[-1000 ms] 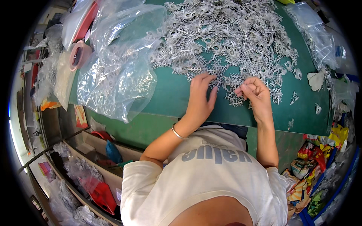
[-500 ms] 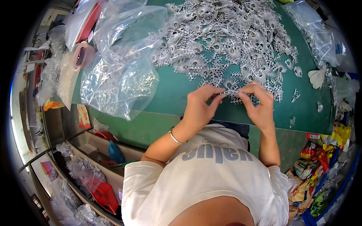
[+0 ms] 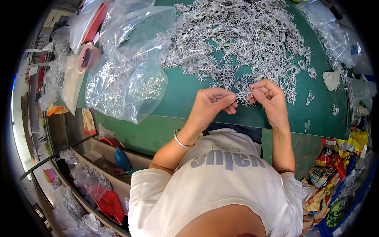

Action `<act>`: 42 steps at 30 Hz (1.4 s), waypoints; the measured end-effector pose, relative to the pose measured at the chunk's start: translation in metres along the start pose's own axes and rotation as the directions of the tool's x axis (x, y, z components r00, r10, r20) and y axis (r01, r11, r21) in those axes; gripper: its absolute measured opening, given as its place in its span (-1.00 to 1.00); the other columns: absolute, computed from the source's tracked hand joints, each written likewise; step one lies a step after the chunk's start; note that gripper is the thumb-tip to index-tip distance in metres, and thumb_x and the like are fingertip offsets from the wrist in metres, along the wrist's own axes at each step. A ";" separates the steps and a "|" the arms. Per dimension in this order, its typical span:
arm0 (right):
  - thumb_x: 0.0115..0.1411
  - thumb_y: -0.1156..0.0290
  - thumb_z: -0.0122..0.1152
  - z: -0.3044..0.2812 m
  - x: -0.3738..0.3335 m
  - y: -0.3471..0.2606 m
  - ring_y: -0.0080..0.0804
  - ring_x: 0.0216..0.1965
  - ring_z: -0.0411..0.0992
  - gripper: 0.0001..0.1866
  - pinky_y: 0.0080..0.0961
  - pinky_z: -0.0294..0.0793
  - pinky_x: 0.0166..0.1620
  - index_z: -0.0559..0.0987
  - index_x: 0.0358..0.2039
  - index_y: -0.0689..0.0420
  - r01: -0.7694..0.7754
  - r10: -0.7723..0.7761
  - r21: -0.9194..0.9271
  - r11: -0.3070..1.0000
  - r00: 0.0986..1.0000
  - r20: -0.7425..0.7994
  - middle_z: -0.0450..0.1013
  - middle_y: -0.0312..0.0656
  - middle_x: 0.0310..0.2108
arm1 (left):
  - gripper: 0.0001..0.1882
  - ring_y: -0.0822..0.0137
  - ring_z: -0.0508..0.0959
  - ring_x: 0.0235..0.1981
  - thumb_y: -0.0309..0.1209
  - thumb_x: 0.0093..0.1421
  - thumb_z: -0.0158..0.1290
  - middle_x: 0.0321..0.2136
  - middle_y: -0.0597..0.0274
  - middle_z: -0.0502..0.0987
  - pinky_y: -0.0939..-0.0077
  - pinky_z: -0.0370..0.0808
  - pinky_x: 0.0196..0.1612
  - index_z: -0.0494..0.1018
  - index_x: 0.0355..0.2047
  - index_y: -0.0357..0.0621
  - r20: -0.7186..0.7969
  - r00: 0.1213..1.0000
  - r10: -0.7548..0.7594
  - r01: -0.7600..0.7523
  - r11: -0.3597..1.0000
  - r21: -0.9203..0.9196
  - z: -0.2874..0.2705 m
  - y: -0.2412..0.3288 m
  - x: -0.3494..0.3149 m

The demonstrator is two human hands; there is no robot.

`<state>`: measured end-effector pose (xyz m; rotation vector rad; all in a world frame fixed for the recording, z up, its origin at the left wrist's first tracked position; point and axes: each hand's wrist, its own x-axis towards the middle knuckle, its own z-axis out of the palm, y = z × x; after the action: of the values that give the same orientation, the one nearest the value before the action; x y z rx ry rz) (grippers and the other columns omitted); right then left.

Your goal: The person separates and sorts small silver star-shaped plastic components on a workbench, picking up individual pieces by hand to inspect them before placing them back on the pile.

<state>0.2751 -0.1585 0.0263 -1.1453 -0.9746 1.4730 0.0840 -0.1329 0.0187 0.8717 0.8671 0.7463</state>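
A big heap of small grey pieces (image 3: pixel 237 37), some fan-shaped rings and some branched like twigs, covers much of the green tabletop (image 3: pixel 179 94). At the heap's near edge, my left hand (image 3: pixel 215 102) is closed, its thumb pressed against the curled fingers. Any piece in its grip is too small to make out. Just right of it, my right hand (image 3: pixel 269 96) pinches thumb and forefinger together. Grey bits show by those fingertips, but I cannot tell whether they are held or lie behind. A small gap parts the two hands.
A clear plastic bag (image 3: pixel 126 87) lies left of the heap, beside a roll of tape (image 3: pixel 87 58). Another clear bag (image 3: pixel 329 33) rests at the far right. Several loose grey pieces lie near the right edge. Compartments with bagged parts (image 3: pixel 89 179) stand lower left; coloured packets (image 3: pixel 319 173) lie lower right.
My hands have drawn slightly apart from where their fingertips nearly met. The right hand has risen a little, and the left hand's fingers have curled in more.
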 end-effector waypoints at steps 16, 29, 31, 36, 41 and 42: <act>0.07 0.63 0.12 0.011 -0.022 0.008 -0.59 -0.43 0.42 -0.92 -0.70 0.38 -0.36 0.43 -0.39 0.28 0.123 -0.143 -0.277 0.953 0.988 -0.054 0.45 -0.22 -0.49 | -0.86 0.41 0.54 -0.55 -0.58 0.09 0.05 -0.53 0.10 0.53 0.63 0.50 -0.46 0.47 -0.35 -0.44 -0.008 0.982 0.189 -0.177 0.931 0.319 0.006 0.005 -0.012; 0.12 0.59 0.09 0.006 -0.024 -0.004 -0.62 -0.45 0.40 -0.85 -0.75 0.34 -0.39 0.41 -0.27 0.25 0.014 -0.014 0.005 1.000 1.000 0.002 0.44 -0.27 -0.46 | -0.89 0.42 0.51 -0.62 -0.55 0.08 0.08 -0.57 0.11 0.52 0.65 0.46 -0.53 0.49 -0.41 -0.38 0.043 0.998 -0.048 0.048 0.999 0.016 -0.005 0.004 -0.005; 0.09 0.62 0.11 0.008 -0.025 -0.005 -0.58 -0.44 0.41 -0.83 -0.70 0.36 -0.37 0.42 -0.27 0.28 0.050 -0.051 -0.039 0.998 0.998 -0.027 0.45 -0.25 -0.47 | -0.88 0.44 0.49 -0.64 -0.52 0.09 0.06 -0.58 0.14 0.51 0.68 0.42 -0.57 0.48 -0.41 -0.37 0.055 0.997 -0.057 0.057 0.998 0.001 -0.006 0.003 -0.006; -0.07 0.72 0.19 0.008 -0.022 0.004 -0.38 -0.49 0.42 -0.84 -0.53 0.40 -0.38 0.49 -0.41 0.33 0.501 -0.544 -0.497 0.708 0.836 0.069 0.44 -0.15 -0.54 | -0.85 0.47 0.46 -0.65 -0.47 0.12 0.04 -0.59 0.16 0.50 0.71 0.39 -0.58 0.48 -0.40 -0.36 0.279 0.909 -0.308 0.396 0.847 -0.355 -0.015 -0.002 -0.001; -0.15 0.74 0.22 0.009 -0.019 0.008 -0.31 -0.52 0.41 -0.86 -0.50 0.39 -0.42 0.51 -0.50 0.33 0.589 -0.671 -0.568 0.575 0.737 0.085 0.45 -0.11 -0.56 | -0.85 0.51 0.44 -0.66 -0.45 0.12 0.06 -0.60 0.18 0.50 0.72 0.37 -0.59 0.48 -0.40 -0.34 0.262 0.918 -0.297 0.373 0.868 -0.327 -0.015 -0.008 -0.003; -0.15 0.73 0.23 0.009 -0.020 0.009 -0.32 -0.52 0.41 -0.86 -0.50 0.39 -0.43 0.51 -0.50 0.33 0.574 -0.671 -0.572 0.586 0.739 0.054 0.45 -0.11 -0.56 | -0.86 0.51 0.43 -0.67 -0.47 0.11 0.05 -0.60 0.19 0.49 0.72 0.35 -0.61 0.48 -0.41 -0.34 0.200 0.947 -0.253 0.300 0.919 -0.258 -0.012 -0.006 -0.005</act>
<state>0.2651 -0.1800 0.0229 -1.1180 -1.5541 0.4947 0.0725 -0.1358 0.0109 0.5288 0.6970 0.5262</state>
